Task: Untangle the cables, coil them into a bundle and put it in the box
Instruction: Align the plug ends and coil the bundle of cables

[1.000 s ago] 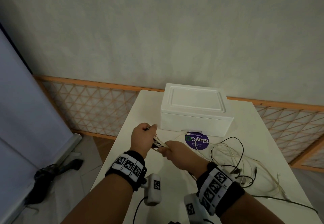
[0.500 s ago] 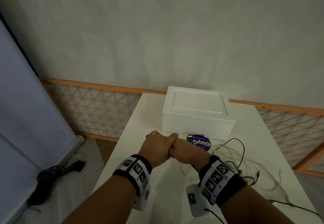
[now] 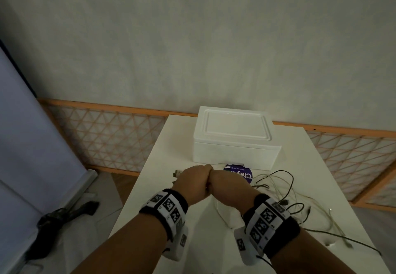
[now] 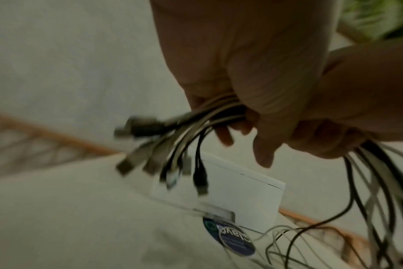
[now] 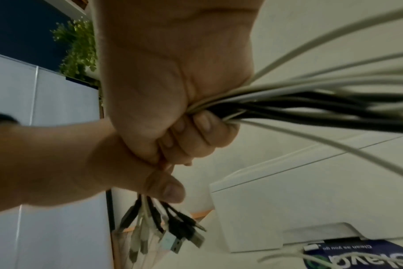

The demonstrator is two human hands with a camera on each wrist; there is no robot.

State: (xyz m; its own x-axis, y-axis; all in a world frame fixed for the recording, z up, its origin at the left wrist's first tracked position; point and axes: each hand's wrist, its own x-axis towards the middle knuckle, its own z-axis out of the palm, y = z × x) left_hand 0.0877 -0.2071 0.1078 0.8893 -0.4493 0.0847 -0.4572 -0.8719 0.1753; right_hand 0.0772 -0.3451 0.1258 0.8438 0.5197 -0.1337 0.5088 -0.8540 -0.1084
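My left hand [image 3: 194, 182] and right hand [image 3: 227, 184] are fists pressed side by side above the white table [image 3: 150, 198], both gripping one bundle of black and white cables [image 5: 276, 103]. The plug ends [image 4: 163, 160] fan out past the left fist's far side [image 5: 163, 234]. From the right fist the cables trail right into a loose tangle [image 3: 285, 192] on the table. The white box [image 3: 234, 138] stands just behind the hands with its lid closed.
A round purple sticker [image 3: 244, 172] lies at the box's front. An orange lattice fence [image 3: 111, 136] runs behind the table. A black object [image 3: 62, 215] lies on the floor at the left, beside a blue-grey panel [image 3: 27, 145].
The hands, slightly apart a second ago with cables stretched between them, have come together knuckle to knuckle. The bundle's plug ends now stick out past the left fist.
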